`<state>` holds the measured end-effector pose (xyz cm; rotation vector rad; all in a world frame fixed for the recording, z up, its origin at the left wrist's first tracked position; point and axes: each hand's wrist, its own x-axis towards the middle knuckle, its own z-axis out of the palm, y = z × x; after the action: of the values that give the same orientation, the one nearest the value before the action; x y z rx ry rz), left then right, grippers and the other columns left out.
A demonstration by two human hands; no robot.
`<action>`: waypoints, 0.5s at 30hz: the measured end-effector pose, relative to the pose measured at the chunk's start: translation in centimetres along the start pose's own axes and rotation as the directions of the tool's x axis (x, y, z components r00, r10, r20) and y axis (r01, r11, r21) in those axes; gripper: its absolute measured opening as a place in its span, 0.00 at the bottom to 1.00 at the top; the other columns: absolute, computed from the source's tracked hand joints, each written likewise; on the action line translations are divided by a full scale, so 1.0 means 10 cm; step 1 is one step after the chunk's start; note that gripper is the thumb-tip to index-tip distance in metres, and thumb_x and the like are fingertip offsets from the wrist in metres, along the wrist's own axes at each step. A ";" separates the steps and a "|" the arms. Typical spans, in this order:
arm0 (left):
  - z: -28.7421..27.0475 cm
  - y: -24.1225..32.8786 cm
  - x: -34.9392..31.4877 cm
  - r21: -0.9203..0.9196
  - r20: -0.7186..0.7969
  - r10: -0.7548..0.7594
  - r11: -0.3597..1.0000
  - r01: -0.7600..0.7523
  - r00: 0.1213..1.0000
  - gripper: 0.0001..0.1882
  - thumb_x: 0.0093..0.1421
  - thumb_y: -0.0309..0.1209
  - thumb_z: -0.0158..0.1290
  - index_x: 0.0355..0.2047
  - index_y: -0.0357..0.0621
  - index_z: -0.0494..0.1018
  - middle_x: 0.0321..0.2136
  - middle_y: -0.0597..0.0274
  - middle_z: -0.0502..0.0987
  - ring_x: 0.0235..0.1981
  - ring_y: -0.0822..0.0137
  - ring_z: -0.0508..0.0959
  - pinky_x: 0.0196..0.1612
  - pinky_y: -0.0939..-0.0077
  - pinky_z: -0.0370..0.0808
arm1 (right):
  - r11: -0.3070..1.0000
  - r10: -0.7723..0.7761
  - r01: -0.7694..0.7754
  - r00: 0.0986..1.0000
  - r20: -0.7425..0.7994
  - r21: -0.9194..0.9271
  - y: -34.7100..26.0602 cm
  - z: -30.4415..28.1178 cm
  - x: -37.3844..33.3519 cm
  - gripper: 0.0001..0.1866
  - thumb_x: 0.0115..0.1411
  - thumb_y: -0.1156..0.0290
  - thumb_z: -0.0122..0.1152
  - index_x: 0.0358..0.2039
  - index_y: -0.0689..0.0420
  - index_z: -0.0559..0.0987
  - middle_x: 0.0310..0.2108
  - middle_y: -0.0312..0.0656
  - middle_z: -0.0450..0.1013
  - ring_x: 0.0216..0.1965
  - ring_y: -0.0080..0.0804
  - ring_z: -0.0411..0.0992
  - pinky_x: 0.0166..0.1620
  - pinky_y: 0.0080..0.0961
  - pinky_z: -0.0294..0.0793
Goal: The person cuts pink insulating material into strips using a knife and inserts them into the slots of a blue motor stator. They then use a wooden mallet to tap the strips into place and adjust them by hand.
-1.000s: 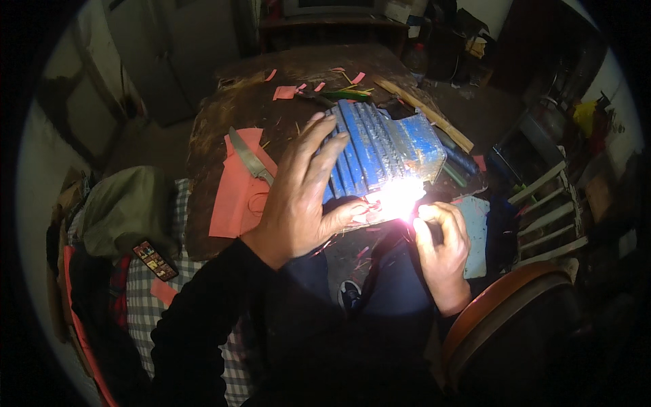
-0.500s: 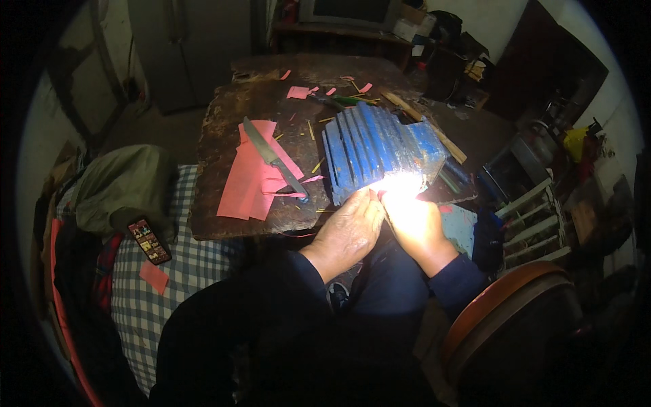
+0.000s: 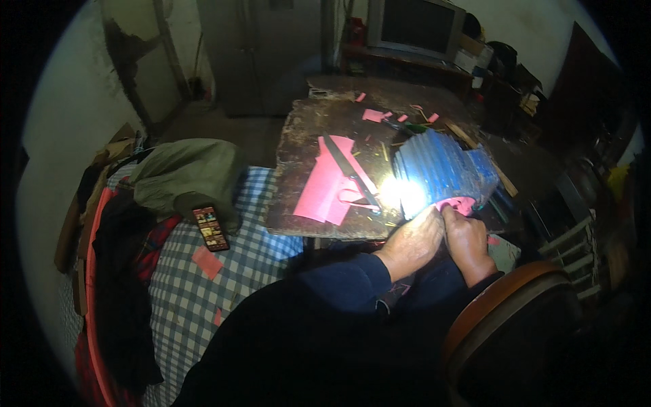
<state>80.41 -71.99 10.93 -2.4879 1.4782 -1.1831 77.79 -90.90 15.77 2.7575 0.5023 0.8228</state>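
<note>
My left hand and my right hand meet at the near edge of the table, fingers closed in pinches almost touching. A crumpled pink piece, paper or cloth, rises from the right hand's fingertips. Whatever the left fingers pinch is too small to make out. Just beyond the hands lies a worn blue ridged block, lit by a bright spot on its left side. To its left, a knife with a dark handle rests across flat pink sheets.
Pink scraps and thin yellowish sticks lie about the dark wooden table. A wooden strip is right of the block. At left, a phone rests on checked cloth. A round orange-rimmed object stands close at right.
The view has turned left, so the table and hands appear further right. The crumpled pink piece now shows above my right fingers. The bright spot has shifted from my right hand onto the block's left side.
</note>
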 end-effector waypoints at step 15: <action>-0.92 -1.28 -1.58 -0.285 0.211 -0.382 0.856 0.431 0.900 0.39 0.66 0.41 0.70 0.72 0.34 0.72 0.74 0.41 0.74 0.79 0.44 0.69 0.83 0.39 0.61 | 0.712 0.000 0.045 0.998 -0.064 0.701 -1.15 -0.56 0.42 0.19 0.62 0.80 0.74 0.55 0.61 0.85 0.48 0.53 0.82 0.47 0.53 0.84 0.51 0.45 0.85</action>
<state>80.17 -49.72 12.85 -3.1558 1.2271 -0.8084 74.96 -78.10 18.92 3.4028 1.0565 0.8349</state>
